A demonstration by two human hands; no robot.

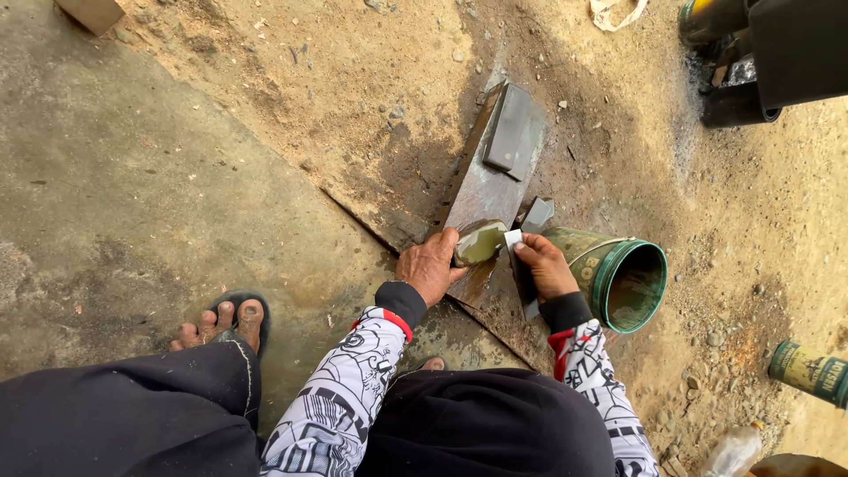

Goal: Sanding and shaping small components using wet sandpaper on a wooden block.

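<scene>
Dusty dirt ground, concrete patch at left. Left hand [430, 265] grips greenish wet stone [480, 243], pressing it flat on slanted metal plate [481, 199]. Right hand [545, 265] fingers pinch small white piece [513, 238] at stone's end, steadying it. Green bucket [623, 276] lies tipped just beside right hand.

Black-and-white patterned sleeves [344, 389], red-trimmed cuffs

My left hand [430, 265] covers the near end of the greenish piece [481, 243], so my fingertips there are hidden. The can [808, 371] at right and the dark machine [768, 53] above run off the edge.
</scene>
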